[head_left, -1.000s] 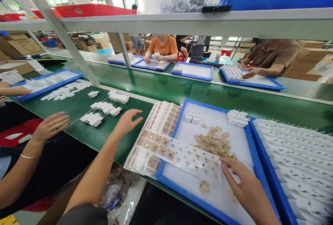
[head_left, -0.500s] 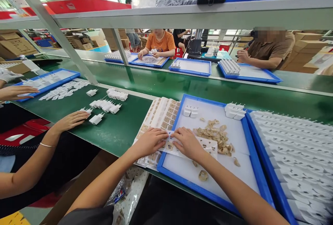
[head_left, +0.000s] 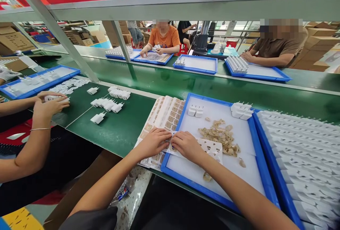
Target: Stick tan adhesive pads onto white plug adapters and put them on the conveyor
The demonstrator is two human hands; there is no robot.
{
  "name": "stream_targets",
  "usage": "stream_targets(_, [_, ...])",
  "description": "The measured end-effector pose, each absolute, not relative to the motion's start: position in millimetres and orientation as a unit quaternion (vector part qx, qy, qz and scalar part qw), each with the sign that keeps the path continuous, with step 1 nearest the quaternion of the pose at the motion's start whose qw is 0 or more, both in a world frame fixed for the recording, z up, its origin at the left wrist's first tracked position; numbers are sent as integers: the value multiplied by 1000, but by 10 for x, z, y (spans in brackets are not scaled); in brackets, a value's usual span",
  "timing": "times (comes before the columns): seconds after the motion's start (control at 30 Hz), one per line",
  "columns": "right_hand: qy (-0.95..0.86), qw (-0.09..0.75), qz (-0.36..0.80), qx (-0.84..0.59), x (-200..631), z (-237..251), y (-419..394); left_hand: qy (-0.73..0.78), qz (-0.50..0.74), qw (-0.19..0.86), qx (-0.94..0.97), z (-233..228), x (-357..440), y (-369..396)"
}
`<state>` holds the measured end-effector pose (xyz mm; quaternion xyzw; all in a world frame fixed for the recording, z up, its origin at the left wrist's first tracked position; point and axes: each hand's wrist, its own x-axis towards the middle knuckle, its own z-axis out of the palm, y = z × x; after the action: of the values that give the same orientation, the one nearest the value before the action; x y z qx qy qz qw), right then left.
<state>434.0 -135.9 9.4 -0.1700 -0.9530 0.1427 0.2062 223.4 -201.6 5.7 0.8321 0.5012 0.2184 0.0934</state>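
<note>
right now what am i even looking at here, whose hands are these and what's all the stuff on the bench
This is one picture from a camera worn on a person's head, looking down at their own bare hands. The left hand and right hand meet on a white sticker sheet that lies over the edge of a blue tray. The tray also holds a pile of tan stickers and a few white plugs. More sticker sheets lie to its left. On the green bench to the left, a co-worker's hands hold a plug beside more plugs. Other people sit across the belt.
</note>
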Motion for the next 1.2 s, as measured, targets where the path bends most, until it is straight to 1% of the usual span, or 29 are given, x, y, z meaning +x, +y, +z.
stream_targets(0.1, [-957, 203, 154, -140, 4525, 237, -1431, 510, 216, 98, 827, 63, 2231, -2041])
stream_targets(0.17, [-951, 210, 181, -138, 4734, 365, -1528, 508, 206, 104, 830, 107, 2227, -2033])
stream_targets(0.3, [-896, 273, 279, -213, 5127, 525, -1808, 544, 189, 95, 812, 292, 2288, -1760])
stream_targets(0.47, [-840, 338, 307, -292, 5280, 385, -2133, 556, 208, 66, 802, 482, 2644, -882])
stream_targets(0.57, [-822, 355, 310, -319, 5287, 236, -2250, 540, 201, 75, 814, 490, 2913, -411])
stream_targets(0.63, [-812, 370, 304, -335, 5304, 158, -2296, 537, 198, 89, 815, 480, 3030, -247])
stream_targets(0.73, [-790, 399, 304, -353, 5342, 90, -2321, 549, 214, 114, 800, 505, 3046, -268])
stream_targets(0.83, [-761, 424, 326, -368, 5355, 77, -2302, 567, 244, 147, 773, 592, 2925, -596])
stream_targets(0.9, [-742, 436, 351, -369, 5335, 105, -2279, 567, 268, 197, 753, 640, 2854, -944])
stream_targets(0.93, [-734, 441, 368, -363, 5316, 130, -2270, 559, 287, 239, 740, 647, 2842, -1139])
stream_targets(1.0, [-716, 448, 412, -343, 5266, 202, -2264, 501, 381, 426, 650, 609, 2882, -1525])
stream_targets(1.07, [-700, 452, 458, -310, 5209, 281, -2275, 427, 437, 564, 556, 509, 2995, -1851])
stream_targets(1.13, [-683, 462, 493, -277, 5163, 342, -2296, 367, 479, 634, 484, 373, 3133, -2072])
stream_targets(1.2, [-663, 479, 515, -256, 5147, 369, -2317, 328, 505, 660, 449, 236, 3245, -2187])
